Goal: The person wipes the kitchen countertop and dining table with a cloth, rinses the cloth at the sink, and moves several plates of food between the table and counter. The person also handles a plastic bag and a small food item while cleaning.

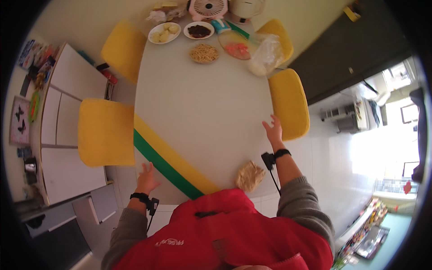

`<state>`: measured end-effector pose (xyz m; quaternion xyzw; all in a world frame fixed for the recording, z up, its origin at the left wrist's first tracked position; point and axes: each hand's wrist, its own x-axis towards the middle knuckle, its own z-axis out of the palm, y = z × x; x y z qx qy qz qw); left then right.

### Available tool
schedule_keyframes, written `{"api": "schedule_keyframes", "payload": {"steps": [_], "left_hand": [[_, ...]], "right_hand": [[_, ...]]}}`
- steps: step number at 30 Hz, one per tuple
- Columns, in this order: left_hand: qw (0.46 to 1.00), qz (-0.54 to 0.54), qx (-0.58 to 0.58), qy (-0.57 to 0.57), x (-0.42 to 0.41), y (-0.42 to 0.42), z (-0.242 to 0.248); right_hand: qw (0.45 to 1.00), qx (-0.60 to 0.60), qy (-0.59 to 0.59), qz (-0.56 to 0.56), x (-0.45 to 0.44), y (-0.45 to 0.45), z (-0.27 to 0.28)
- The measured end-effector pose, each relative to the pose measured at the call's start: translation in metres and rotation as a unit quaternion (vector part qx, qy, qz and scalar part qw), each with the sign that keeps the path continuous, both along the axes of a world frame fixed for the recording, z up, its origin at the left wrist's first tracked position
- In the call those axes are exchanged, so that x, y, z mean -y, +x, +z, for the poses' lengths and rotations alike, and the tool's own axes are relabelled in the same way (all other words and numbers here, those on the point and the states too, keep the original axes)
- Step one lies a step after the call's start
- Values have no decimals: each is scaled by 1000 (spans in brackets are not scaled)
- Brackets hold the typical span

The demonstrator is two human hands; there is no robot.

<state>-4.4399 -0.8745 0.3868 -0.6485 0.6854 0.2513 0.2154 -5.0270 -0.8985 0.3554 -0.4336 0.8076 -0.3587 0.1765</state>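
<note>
My left hand (147, 179) is over the near left corner of the pale dining table (202, 101), fingers spread and holding nothing. Close by it runs a green and yellow diagonal stripe (168, 175) on the tabletop. At the table's right edge, beside a yellow chair (289, 104), my right hand (274, 130) is also empty with its fingers apart. A crumpled tan cloth or bag (250, 176) lies at the near right edge, between my right forearm and my red apron (219, 233). Both wrists wear black straps with small cabled devices.
At the far end stand a plate of pale round buns (164, 33), a plate of dark food (199, 31), a heap of thin tan strips (204, 53), a glass dish of pink pieces (238, 50), a clear plastic bag (266, 55), a fan (208, 8) and a kettle (246, 10). Yellow chairs flank both sides.
</note>
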Motion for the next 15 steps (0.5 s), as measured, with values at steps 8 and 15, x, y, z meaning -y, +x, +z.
{"api": "schedule_keyframes", "payload": {"steps": [8,15], "left_hand": [[993,107,-28,37,-15,12,-4],[989,131,-58,21,-24,19,-12]], "right_hand": [[987,-155,-1,-41,260,-30,0],[981,-183,67,-14,274,-20,-22]]}}
